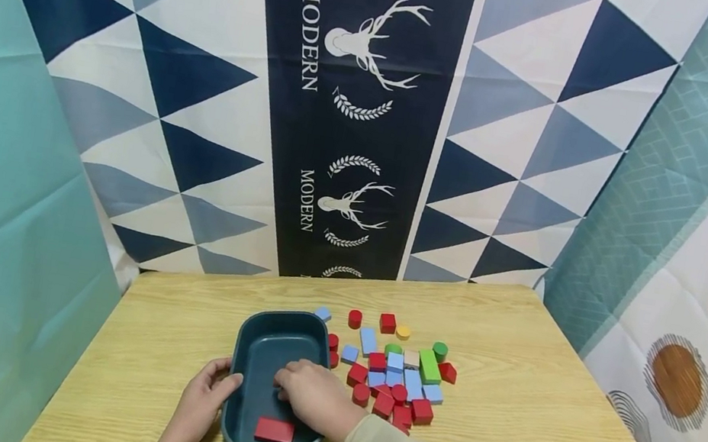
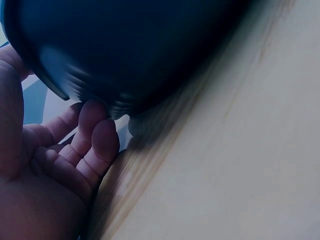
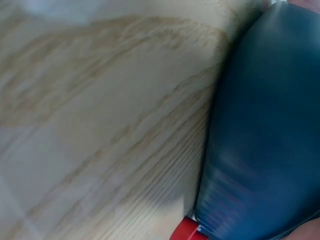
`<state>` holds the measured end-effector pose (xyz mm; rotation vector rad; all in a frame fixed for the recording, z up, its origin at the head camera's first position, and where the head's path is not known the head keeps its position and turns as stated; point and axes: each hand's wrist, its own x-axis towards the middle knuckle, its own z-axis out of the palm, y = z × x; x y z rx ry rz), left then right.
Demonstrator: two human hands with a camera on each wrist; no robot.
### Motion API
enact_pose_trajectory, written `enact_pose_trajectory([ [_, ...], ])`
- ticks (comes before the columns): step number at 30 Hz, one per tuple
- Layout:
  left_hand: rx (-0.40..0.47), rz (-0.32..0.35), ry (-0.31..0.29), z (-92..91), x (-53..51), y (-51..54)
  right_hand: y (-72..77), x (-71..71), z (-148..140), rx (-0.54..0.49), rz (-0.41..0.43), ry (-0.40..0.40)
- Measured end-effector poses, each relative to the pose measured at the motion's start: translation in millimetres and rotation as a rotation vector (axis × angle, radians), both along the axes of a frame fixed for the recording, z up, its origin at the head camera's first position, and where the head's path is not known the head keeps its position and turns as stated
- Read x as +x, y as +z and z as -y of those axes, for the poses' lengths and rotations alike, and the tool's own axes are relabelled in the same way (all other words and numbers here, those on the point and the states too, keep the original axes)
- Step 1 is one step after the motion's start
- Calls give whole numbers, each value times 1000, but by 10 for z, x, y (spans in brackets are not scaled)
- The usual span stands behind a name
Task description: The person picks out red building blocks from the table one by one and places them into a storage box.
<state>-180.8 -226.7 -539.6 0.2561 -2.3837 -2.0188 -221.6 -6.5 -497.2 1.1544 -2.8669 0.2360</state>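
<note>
A dark teal rectangular bin stands on the table. At its left side, my left hand grips the wall, thumb over the rim and fingers against the outside. The left wrist view shows this hand with its fingertips at the bin's underside edge. My right hand reaches over the right rim into the bin, fingers bent downward. Whether it holds something is hidden beneath the fingers. One red rectangular block lies flat on the bin's floor, at the near end.
To the bin's right lies a loose pile of blocks: red cubes, red cylinders, blue blocks, a green block, a green cylinder and a yellow piece. A patterned curtain hangs behind the wooden table.
</note>
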Motion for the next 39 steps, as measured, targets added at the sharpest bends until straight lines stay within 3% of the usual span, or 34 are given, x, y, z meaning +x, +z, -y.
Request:
enact_pose_trajectory([
  [6,17,7,-2,4,-12,-37,-15,17,-4,2,-51,-24],
  [18,12,12,14,-13,-4,-22,-22,14,0,-30,-34,-60],
  [39,12,17,5,-7,-7,-13,-11,18,-4,-12,-76,-46],
])
